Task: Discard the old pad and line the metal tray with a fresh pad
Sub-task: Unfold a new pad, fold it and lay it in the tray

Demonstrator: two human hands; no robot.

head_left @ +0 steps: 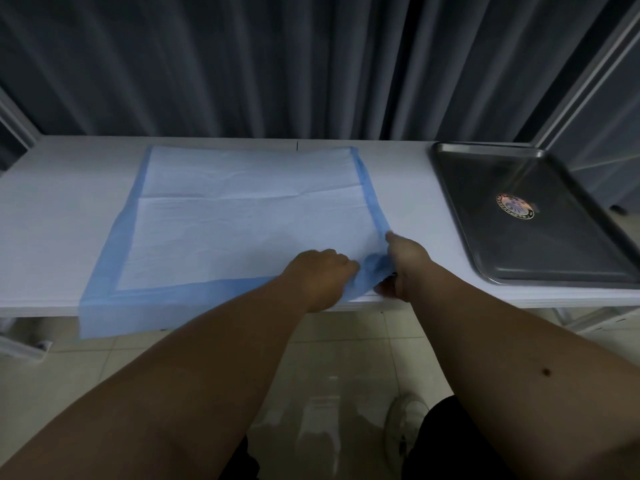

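- The near right corner of the pad (242, 216) was bunched up between the two hands, and the fingertips of both hands were buried in the crumpled blue border there, so the exact hold of each finger could not be made out.
- The left hand (320, 271) was curled with its knuckles up, and gripped the gathered corner from the left side.
- The right hand (403, 263) pinched the same corner from the right, with its thumb under the table edge and one finger extended along the blue border.
- The pad was white with a blue border, and lay spread flat on the white table (62, 209), well apart from the tray; its near edge hung over the front of the table.
- A fold crease ran across the pad from left to right.
- The metal tray (485, 209) stood on the right end of the table, with its right side cut off by the picture edge.
- The tray held nothing but a round sticker (515, 206) on its floor; the print on it was too blurred to read.
- A grey curtain (277, 64) hung behind the table.
- Below the table, a tiled floor (346, 358) and a white shoe (405, 427) showed, the shoe partly hidden by the right forearm.
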